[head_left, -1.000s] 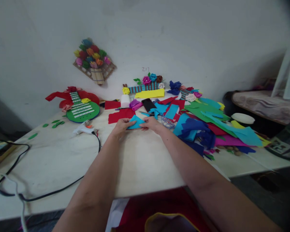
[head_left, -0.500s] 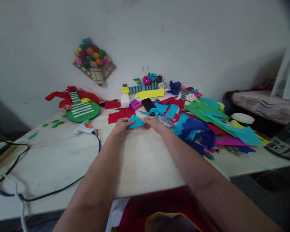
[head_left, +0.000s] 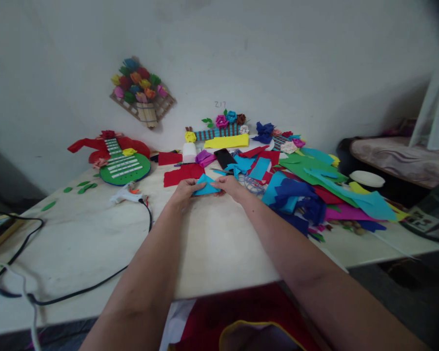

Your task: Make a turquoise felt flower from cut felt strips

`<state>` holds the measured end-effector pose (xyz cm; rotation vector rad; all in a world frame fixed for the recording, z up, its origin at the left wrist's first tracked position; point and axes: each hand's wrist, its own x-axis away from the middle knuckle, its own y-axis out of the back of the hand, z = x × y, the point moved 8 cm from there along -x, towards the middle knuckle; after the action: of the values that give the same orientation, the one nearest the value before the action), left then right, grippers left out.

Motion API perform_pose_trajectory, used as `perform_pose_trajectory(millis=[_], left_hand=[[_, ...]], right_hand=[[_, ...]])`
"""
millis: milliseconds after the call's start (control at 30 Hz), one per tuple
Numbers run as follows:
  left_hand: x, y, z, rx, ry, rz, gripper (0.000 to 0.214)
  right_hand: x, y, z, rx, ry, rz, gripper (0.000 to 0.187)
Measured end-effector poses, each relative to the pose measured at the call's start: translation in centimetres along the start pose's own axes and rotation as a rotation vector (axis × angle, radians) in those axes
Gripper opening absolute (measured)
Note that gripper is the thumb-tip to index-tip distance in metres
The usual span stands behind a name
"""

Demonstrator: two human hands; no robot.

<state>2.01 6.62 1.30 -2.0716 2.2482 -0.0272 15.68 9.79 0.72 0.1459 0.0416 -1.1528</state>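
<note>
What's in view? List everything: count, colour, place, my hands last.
table: one, pale, below
blue paper: one, blue, table centre, held
glue gun: one, white, table's left
guitar-shaped craft: one, red and green, table's left rear
leaf cutouts: several, green, table's left
floral hanging: one, multicoloured, on wall
flowered crafts: at least two, multicoloured, by wall
yellow strip: one, yellow, rear centre
phone: one, black, rear centre
red sheets: several, red, rear centre
paper pile: many, mixed colours, table's right
bowl: one, white, far right
cables: several, black and white, left
left hand: one, bare, blue paper's left
right hand: one, bare, blue paper's right

Dim light, slightly soft focus
</note>
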Motion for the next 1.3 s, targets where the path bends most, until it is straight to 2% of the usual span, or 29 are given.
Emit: perform_pose_trajectory(millis=[200, 400, 633, 867, 933, 1100, 1300], left_hand=[[-0.2, -0.1, 0.0, 0.045, -0.006, 0.018, 0.037], [0.2, 0.3, 0.5, 0.013, 0.127, 0.021, 0.045], [0.3, 0.1, 0.5, -0.025, 0.11, 0.102, 0.033], [0.3, 0.1, -0.1, -0.051, 0.025, 0.114, 0.037], [0.3, 0.2, -0.2, -0.056, 0.034, 0.101, 0.037], [0.3, 1.1, 0.4, -0.052, 0.151, -0.018, 0.044], [0.6, 0.7, 0.5, -0.034, 0.168, 0.018, 0.03]], right_hand=[[-0.1, 0.1, 0.1, -0.015, 0.03, -0.024, 0.028], [-0.1, 0.6, 0.2, -0.021, 0.018, -0.071, 0.024], [-0.1, 0.8, 0.4, -0.039, 0.011, -0.099, 0.021], [0.1, 0.7, 0.6, -0.035, 0.002, -0.093, 0.017], [0.0, 0.7, 0.6, -0.035, 0.013, -0.094, 0.016], [-0.3, 1.0, 0.6, -0.044, 0.069, -0.115, 0.019], [-0.5, 1.3, 0.6, -0.052, 0.099, -0.141, 0.022]])
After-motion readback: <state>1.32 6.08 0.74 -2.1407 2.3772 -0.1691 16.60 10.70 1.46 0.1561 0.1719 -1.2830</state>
